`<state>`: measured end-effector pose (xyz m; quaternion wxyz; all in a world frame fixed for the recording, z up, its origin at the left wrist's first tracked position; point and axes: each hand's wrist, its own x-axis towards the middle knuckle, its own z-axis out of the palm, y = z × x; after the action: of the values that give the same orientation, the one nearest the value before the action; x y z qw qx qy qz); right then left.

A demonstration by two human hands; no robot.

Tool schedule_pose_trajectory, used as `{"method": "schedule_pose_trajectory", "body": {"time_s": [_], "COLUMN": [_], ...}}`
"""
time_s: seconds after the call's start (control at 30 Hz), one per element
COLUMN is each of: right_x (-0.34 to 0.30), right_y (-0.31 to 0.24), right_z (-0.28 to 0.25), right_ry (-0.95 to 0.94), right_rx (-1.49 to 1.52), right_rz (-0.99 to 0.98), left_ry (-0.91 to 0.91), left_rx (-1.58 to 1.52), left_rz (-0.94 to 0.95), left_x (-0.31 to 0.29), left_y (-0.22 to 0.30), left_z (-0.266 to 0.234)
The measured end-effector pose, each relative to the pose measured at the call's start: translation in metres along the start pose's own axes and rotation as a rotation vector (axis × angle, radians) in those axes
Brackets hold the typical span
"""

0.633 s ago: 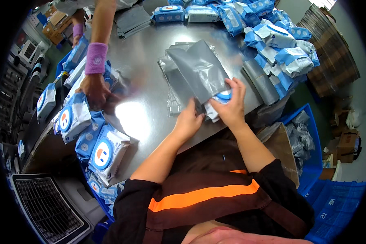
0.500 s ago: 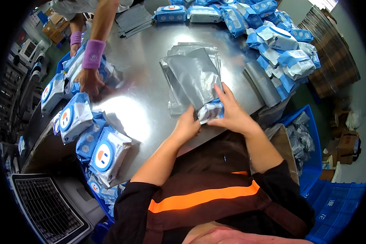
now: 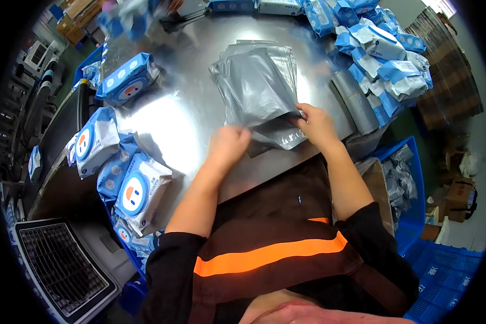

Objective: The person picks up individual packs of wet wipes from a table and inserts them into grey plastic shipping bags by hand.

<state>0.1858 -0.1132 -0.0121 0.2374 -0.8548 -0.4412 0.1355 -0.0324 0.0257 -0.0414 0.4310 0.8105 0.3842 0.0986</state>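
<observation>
A grey plastic mailing bag (image 3: 256, 89) lies on top of a small stack of grey bags (image 3: 287, 56) in front of me. At its near left corner, my left hand (image 3: 230, 144) is closed on the edge, slightly blurred. My right hand (image 3: 314, 125) pinches the near right edge between thumb and fingers. Between the hands, the bag's near end (image 3: 282, 134) spreads loosely with a dark fold across it. Whether anything lies inside the bag cannot be seen.
Wipes packs (image 3: 141, 189) line the table's left edge; another pack (image 3: 127, 80) lies beyond. More packs (image 3: 375, 43) heap at far right, beside a grey roll (image 3: 356, 102). A blue crate (image 3: 410, 216) holds grey parcels. Across the metal table (image 3: 200, 59), a co-worker moves blurred blue packs (image 3: 127, 19).
The wipes pack at the bag's near end is no longer visible; the grey film there is spread out. My left hand moved left, my right hand closed on the edge. The co-worker's arms moved away.
</observation>
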Motion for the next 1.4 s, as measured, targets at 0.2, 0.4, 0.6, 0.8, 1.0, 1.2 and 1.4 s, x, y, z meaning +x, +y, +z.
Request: {"method": "schedule_pose_trajectory", "body": {"time_s": [0.2, 0.4, 0.6, 0.8, 1.0, 1.2, 1.4], "right_x": [-0.043, -0.041, -0.057, -0.136, -0.288, -0.147, -0.012], "right_y": [0.006, -0.071, -0.057, 0.077, 0.301, 0.156, 0.016], "right_z": [-0.029, 0.030, 0.059, -0.044, -0.050, -0.040, -0.025], "right_ry": [0.148, 0.224, 0.206, -0.190, 0.046, 0.492, 0.308], "right_rx": [0.177, 0.124, 0.172, 0.923, 0.285, 0.205, -0.282], "right_rz": [-0.041, -0.728, -0.854, 0.226, 0.662, -0.002, -1.076], "left_ry": [-0.106, -0.156, -0.138, -0.105, -0.094, 0.483, 0.168], "left_rx": [-0.516, -0.679, -0.647, -0.653, -0.603, 0.444, 0.435], "left_rz": [-0.195, -0.148, -0.119, -0.110, -0.084, 0.598, 1.149], "left_x": [-0.024, -0.026, -0.025, -0.028, -0.033, -0.029, -0.004], "left_y": [-0.010, -0.018, -0.020, -0.030, -0.026, -0.008, -0.003], "left_z": [-0.008, -0.011, -0.013, -0.010, -0.009, -0.019, -0.025]}}
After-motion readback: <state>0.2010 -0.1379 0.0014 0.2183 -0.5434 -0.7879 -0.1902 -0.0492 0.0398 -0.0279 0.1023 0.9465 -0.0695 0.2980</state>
